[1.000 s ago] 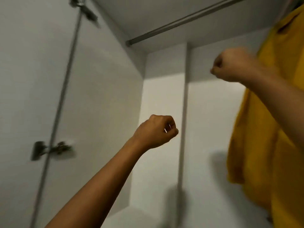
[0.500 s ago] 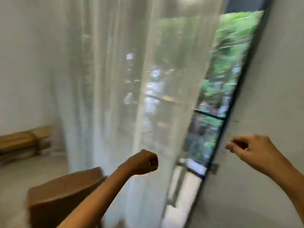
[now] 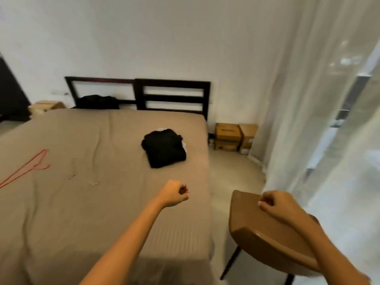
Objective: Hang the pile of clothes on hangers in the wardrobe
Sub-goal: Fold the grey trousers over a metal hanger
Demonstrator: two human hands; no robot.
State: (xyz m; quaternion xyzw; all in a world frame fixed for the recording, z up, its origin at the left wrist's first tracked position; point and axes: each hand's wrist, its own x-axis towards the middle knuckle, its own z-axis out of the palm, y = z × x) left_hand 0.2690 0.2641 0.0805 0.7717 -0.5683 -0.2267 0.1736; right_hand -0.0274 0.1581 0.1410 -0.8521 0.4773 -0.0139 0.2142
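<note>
The red hanger [image 3: 26,167] is lying on the bed [image 3: 82,212] toward its left edge. The frame is cutting off its lower end, so only a thin wire-like outline of hook and shoulder is showing. Nearer the bed's middle, two faint pale curved lines [image 3: 72,177] are resting on the cover, too thin and blurred to identify.

The pile of clothes [image 3: 164,149] is sitting on the bed's far right part, near the right edge and short of the headboard [image 3: 174,95]. It is a soft, black, roughly square folded stack, with a sliver of something white peeking out from under it. A dark bundle [image 3: 97,101] is slumping against the headboard at the bed's far left, its form unreadable.

The bed's cover is showing as matte taupe fabric with fine ribbing and shallow creases. The headboard is standing as dark slatted frames.

Off the bed's right side, a brown chair [image 3: 253,223] with a smooth curved shell is standing on thin dark legs, partly hidden by the right forearm. Cardboard boxes [image 3: 232,136] are sitting on the floor beyond the bed's far right corner. A sheer white curtain [image 3: 308,99] is hanging further right.

The left hand [image 3: 174,194] is hovering over the bed's near right part, fingers curled into a fist and gripping nothing. The right hand [image 3: 275,204] is hovering over the chair, likewise curled and empty. Both are well apart from the pile.
</note>
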